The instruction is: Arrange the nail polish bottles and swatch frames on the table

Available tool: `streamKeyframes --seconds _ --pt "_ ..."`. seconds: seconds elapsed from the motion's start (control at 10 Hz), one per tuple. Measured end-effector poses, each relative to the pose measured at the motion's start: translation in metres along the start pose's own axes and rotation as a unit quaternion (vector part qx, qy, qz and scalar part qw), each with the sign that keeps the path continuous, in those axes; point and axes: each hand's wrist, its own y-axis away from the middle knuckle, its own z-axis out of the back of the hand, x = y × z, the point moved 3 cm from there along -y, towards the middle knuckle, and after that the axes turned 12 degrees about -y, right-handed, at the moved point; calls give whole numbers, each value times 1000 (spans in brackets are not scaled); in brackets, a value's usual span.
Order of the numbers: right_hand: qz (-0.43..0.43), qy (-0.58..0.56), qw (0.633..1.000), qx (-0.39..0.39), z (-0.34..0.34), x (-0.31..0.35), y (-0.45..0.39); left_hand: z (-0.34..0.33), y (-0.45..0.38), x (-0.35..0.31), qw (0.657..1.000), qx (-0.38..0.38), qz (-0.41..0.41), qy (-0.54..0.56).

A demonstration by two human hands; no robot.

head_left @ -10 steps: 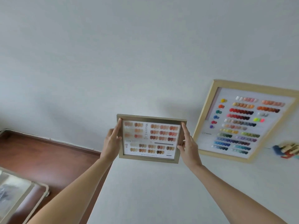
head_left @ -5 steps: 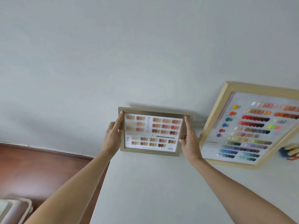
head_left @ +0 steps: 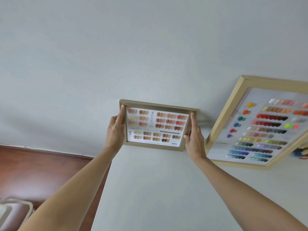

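A small wooden swatch frame [head_left: 157, 125] with rows of orange, beige and brown nail tips stands at the back of the white table [head_left: 150, 189], against the pale wall. My left hand [head_left: 115, 132] grips its left edge and my right hand [head_left: 194, 139] grips its right edge. A larger swatch frame [head_left: 260, 124] with many coloured nail tips leans against the wall to the right, tilted. No nail polish bottles are plainly visible.
Blurred colourful objects [head_left: 301, 152] sit at the far right edge behind the large frame. Brown wooden floor [head_left: 41, 172] lies left of the table, with a pale cushioned seat [head_left: 11, 212] at the lower left corner.
Both hands have carried the small frame farther back toward the wall, next to the large frame. The view has shifted left, so the large frame sits nearer the right edge.
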Motion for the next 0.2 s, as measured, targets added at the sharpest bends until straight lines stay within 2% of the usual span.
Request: streamKeyframes --seconds 0.2 --pt "17 -13 1000 -11 2 19 17 13 12 -13 1000 -18 7 2"
